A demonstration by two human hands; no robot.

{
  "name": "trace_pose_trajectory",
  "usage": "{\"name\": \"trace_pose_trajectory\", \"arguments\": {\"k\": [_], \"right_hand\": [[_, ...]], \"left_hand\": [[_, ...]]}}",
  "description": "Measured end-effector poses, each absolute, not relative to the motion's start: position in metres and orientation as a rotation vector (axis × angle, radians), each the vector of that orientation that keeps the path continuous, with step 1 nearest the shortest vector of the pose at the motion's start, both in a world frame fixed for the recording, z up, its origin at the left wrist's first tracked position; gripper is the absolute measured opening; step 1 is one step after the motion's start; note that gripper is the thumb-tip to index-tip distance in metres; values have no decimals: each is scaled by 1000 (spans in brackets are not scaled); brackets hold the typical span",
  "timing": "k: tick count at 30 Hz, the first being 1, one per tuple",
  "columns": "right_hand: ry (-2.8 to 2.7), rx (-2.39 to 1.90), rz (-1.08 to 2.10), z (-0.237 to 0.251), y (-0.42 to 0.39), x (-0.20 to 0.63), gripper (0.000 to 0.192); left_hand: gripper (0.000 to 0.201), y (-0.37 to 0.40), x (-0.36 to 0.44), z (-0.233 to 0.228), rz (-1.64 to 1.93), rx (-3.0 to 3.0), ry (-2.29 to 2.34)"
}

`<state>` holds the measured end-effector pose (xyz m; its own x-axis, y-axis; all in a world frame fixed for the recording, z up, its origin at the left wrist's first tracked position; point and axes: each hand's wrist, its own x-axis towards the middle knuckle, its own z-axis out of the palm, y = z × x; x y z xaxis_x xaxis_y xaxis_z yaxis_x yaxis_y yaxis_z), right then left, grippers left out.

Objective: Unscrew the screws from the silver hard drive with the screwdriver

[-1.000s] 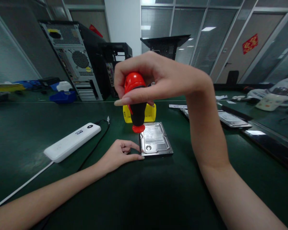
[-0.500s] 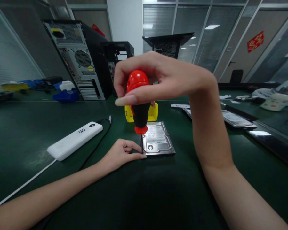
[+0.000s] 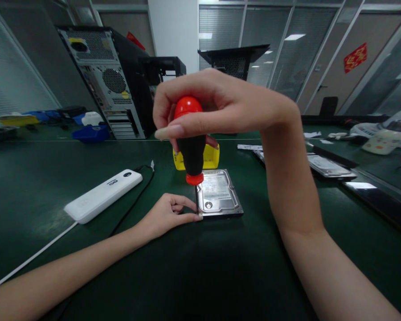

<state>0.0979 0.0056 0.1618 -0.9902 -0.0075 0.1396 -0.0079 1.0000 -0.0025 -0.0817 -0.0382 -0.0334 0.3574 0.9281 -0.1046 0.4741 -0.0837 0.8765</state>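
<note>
A silver hard drive (image 3: 224, 204) lies flat on the dark green table, label side up. My left hand (image 3: 167, 216) rests at its near left corner, thumb and forefinger closed on that corner around the screwdriver's tip. Above it, my right hand (image 3: 217, 104) is wrapped round the red and black handle of a screwdriver (image 3: 193, 158). The screwdriver stands almost upright, its thin shaft reaching down to the drive's near left corner. Fingers hide the exact spot where the tip meets the drive, and no screw can be made out there.
Just behind the drive sits a yellow bin (image 3: 213, 157). A white power strip (image 3: 103, 196) with cables lies to the left. Computer cases (image 3: 115, 84) and a blue bin (image 3: 91, 133) stand at the back. Another drive (image 3: 329, 166) and a dark panel (image 3: 381, 203) lie right.
My right hand has shifted slightly up and left, its grip turned a little on the screwdriver handle. The handle's top leans a bit further left. My left hand and the hard drive stay in place.
</note>
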Motion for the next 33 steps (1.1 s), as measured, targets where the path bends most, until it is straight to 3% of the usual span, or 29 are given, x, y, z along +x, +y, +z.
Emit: {"name": "trace_pose_trajectory", "arguments": {"k": [6, 13, 23, 33], "right_hand": [[-2930, 50, 148, 157, 22, 97, 77], [-2937, 22, -148, 165, 1, 97, 59], [-2953, 37, -417, 165, -7, 95, 69], [-2959, 38, -200, 166, -13, 96, 76]], "left_hand": [[37, -38, -82, -35, 629, 1724, 1225], [35, -39, -83, -34, 636, 1717, 1220], [36, -39, -83, -36, 628, 1699, 1248], [37, -39, -82, -35, 645, 1680, 1261]]}}
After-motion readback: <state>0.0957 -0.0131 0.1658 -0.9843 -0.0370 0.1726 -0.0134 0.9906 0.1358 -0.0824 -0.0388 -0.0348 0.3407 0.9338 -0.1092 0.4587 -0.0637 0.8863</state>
